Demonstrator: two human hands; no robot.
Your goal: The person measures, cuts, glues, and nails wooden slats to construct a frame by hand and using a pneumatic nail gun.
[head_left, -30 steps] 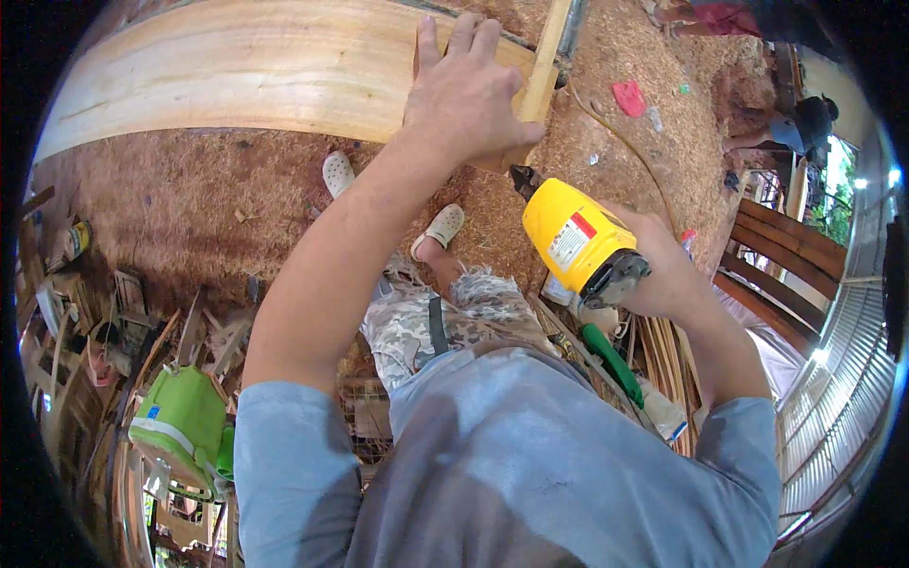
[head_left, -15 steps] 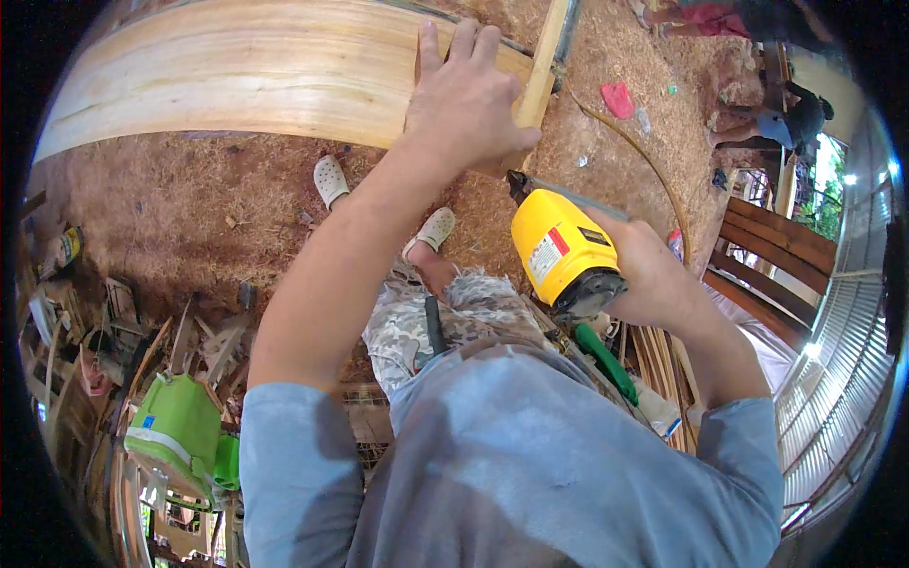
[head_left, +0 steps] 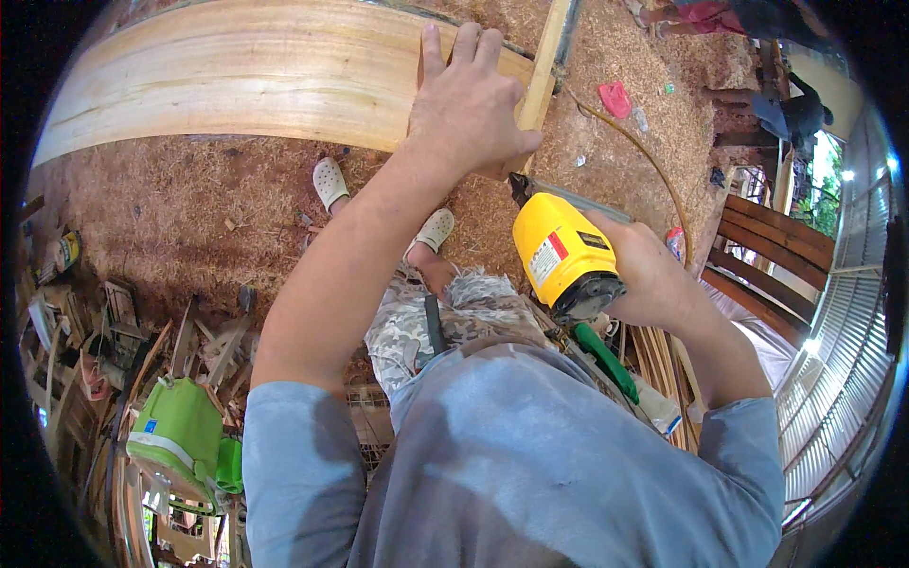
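Note:
My left hand [head_left: 466, 118] lies over a short wooden piece [head_left: 492, 172] at the right end of a broad, pale plank [head_left: 237, 71]. Its fingers reach across the wood, the thumb sticks out to the right, and the palm hides most of the piece. In my right hand [head_left: 646, 273] is a yellow nail gun [head_left: 561, 244] with a black end cap. The tool's dark nose points at the near edge of the wood, just below my left thumb; whether it touches cannot be made out. My right fingers are mostly hidden behind the tool.
A narrow wooden strip [head_left: 538, 90] stands beside the plank's end. A brown hose [head_left: 653, 161] curves over the shavings-strewn ground. Wood scraps and a green container [head_left: 175, 431] are at the lower left. Dark slats [head_left: 776, 241] stand right, with people at the far right.
My hands, the nail gun and the plank stay nearly in place, with only a slight shift of the view. A person at the far right has changed posture a little.

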